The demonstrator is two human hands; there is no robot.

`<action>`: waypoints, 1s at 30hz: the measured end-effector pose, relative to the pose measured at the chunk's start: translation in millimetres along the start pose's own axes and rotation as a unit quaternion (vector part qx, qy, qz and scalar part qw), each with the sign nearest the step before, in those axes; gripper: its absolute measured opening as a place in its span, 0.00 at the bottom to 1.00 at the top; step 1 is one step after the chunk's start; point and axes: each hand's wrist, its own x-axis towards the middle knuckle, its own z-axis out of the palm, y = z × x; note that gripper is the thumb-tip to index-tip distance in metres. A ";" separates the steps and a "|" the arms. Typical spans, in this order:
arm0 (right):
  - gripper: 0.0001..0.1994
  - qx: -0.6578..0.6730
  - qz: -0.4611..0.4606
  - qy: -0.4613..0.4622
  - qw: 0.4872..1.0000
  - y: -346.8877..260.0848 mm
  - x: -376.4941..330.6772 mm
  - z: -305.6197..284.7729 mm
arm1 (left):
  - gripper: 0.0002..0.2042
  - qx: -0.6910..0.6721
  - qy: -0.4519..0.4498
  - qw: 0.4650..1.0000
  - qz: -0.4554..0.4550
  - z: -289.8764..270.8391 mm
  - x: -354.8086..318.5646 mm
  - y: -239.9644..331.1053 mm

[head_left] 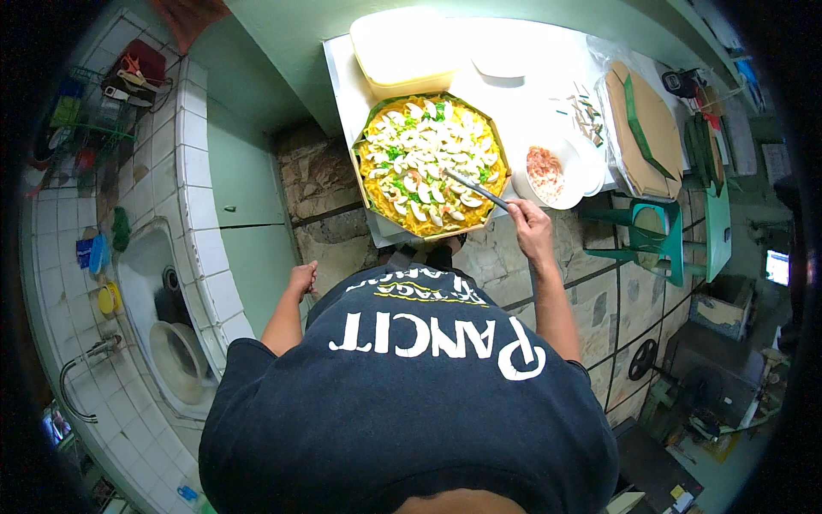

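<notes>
And here you are, right hand (531, 224) at the centre right of the frame, fingers closed around a slim dark utensil (479, 188) — tongs, perhaps, but you can't be sure from here. Its tip reaches in over the noodles (396, 206), and whether it touches them is too small to tell. Your left hand (303, 278) hangs off the desk (514, 107), fingers curled into a loose fist, nothing visible in it.

The octagonal tray (463, 231) sits at the upper centre, close to the desk's near edge. The step looks like dressing the top: the pink, crumbly bits in the round white tub (561, 202), just beside the tray on its right, seem to be the topping in play. The next move calls for a light grip and small portions, spread evenly without shoving the slices about.

Now the textures! Tangled, moist-looking yellow noodles, smooth pale oval slices — egg, by the look — and ragged flecks of green. Stiff, straight tray walls against the tub's curved side, and over at the upper right, a flat, matt brown board (661, 141).
</notes>
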 end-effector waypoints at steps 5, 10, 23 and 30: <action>0.12 -0.084 -0.035 0.009 0.996 -10.1 3.3 9.0 | 0.18 0.008 0.004 1.000 -0.029 -2.4 -4.5 -7.3; 0.10 -0.130 -0.058 0.019 0.990 -14.3 -1.5 3.8 | 0.18 0.032 0.004 0.999 -0.021 -4.8 -1.5 -15.6; 0.12 -0.371 0.111 0.122 0.914 54.2 20.9 -122.7 | 0.17 0.081 -0.003 0.996 0.047 0.9 -5.0 11.8; 0.14 -0.374 0.122 0.121 0.911 55.7 31.6 -116.6 | 0.17 0.076 0.000 0.996 0.045 2.1 -6.8 15.7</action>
